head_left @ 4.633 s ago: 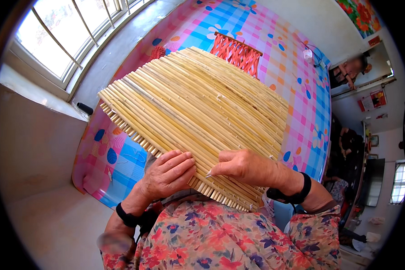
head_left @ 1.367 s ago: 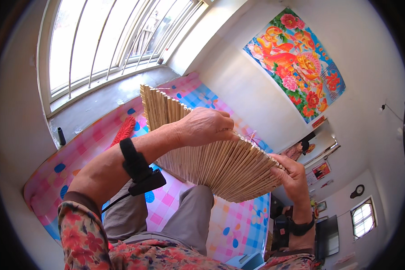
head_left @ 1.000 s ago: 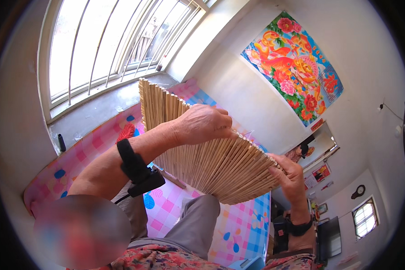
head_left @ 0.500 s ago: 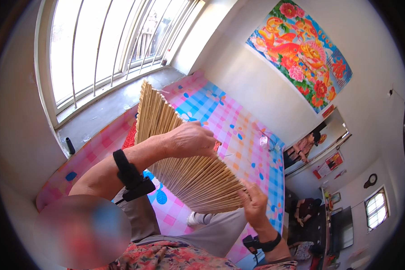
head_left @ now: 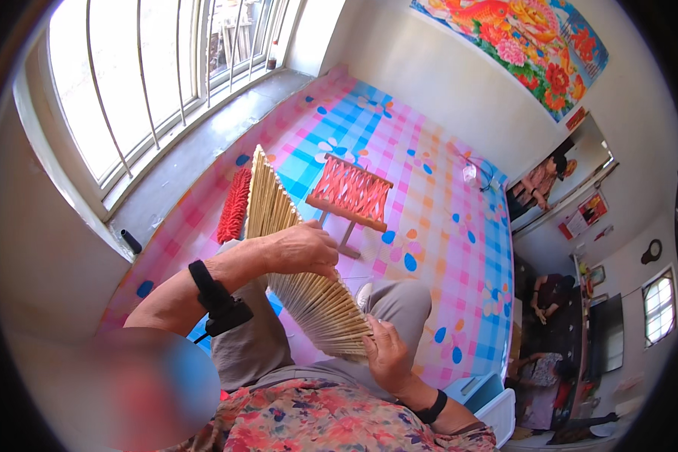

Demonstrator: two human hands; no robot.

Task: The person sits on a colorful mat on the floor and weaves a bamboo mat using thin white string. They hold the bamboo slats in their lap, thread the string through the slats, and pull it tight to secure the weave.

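Note:
I hold a mat of thin straw-coloured sticks [head_left: 313,313] on edge over my lap, its rods fanning out along a curve. My left hand [head_left: 301,245] is closed at the middle of its upper edge, fingertips pinched on the stick ends; a fine strand shows just beside them. My right hand [head_left: 388,352] grips the lower right end, thumb against the sticks. Beyond the mat stands a small wooden stool [head_left: 348,190] with a red woven top. A fuzzy red object [head_left: 235,203] lies left of the mat. My grey-trousered legs [head_left: 403,305] are bent beneath.
I sit on a checked, flowered sheet [head_left: 467,286] beside a windowsill [head_left: 196,143]. A blue-and-white plastic bin [head_left: 497,407] is at lower right, a white plug block with cable [head_left: 470,175] farther back. People [head_left: 550,297] appear along the right side.
The mat, lying broad and flat at first, is now raised on edge. Over the last second both hands and mat have shifted down and left in view, uncovering the stool.

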